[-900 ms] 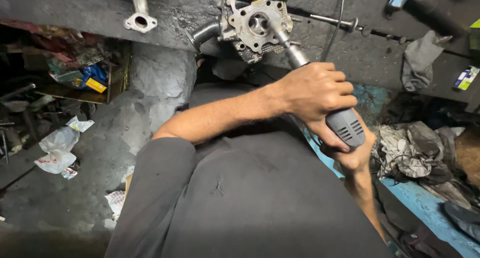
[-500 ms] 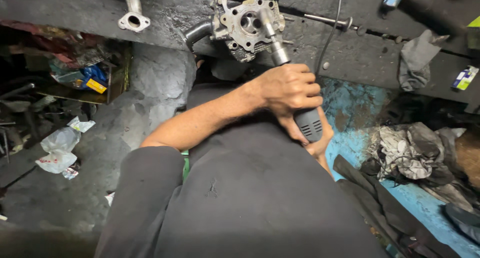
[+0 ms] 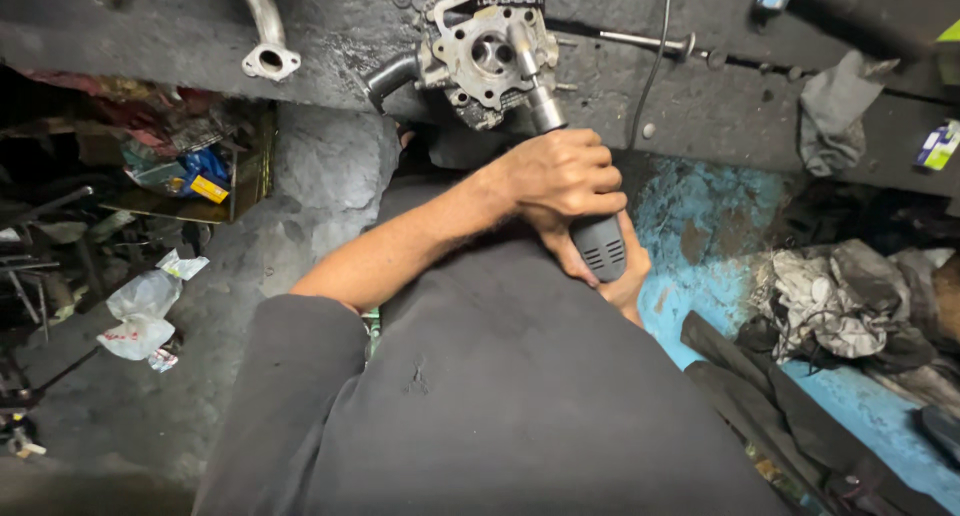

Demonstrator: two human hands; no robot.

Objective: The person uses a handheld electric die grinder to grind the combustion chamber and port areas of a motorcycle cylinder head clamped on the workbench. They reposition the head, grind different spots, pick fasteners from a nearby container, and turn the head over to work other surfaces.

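Both hands on die grinder, tip at metal housing – work looked mid-way.

Left hand [image 3: 560, 176] was clenched round the grinder [image 3: 585, 226] body; right hand [image 3: 615, 276] cupped it from below, grip partly hidden. Tool nose met the housing [image 3: 480, 51] at the counter [image 3: 700, 86] front edge; housing surface w/ grime yet, so cleaning seemed unfinished. Rag [image 3: 830, 106] lay well apart.
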